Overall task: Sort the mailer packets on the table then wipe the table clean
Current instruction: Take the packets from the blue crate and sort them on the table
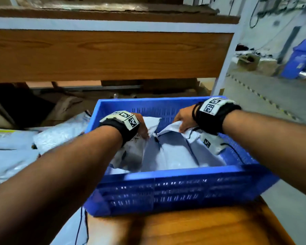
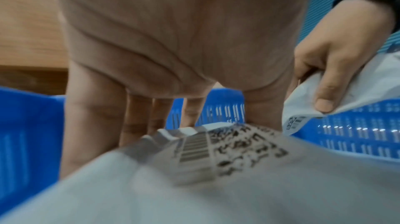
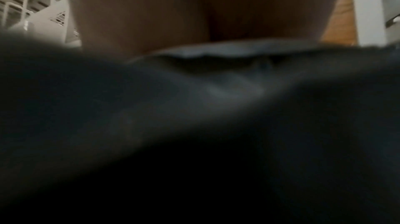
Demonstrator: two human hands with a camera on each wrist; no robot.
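Warehouse shelving behind wooden table [image 1: 184, 227]; blue slotted plastic crate [image 1: 166, 174] holds grey plastic mailer packets [image 1: 168, 156]. Left hand [image 1: 141, 126] presses one flat-fingered, right hand [image 1: 184, 121] pinches another's edge. Lay them flat, labels up.

Head view evenly lit, edges bent by wide lens, far right blurred. Left wrist view bright, near part out of focus. Right wrist view mostly dark, blurred.
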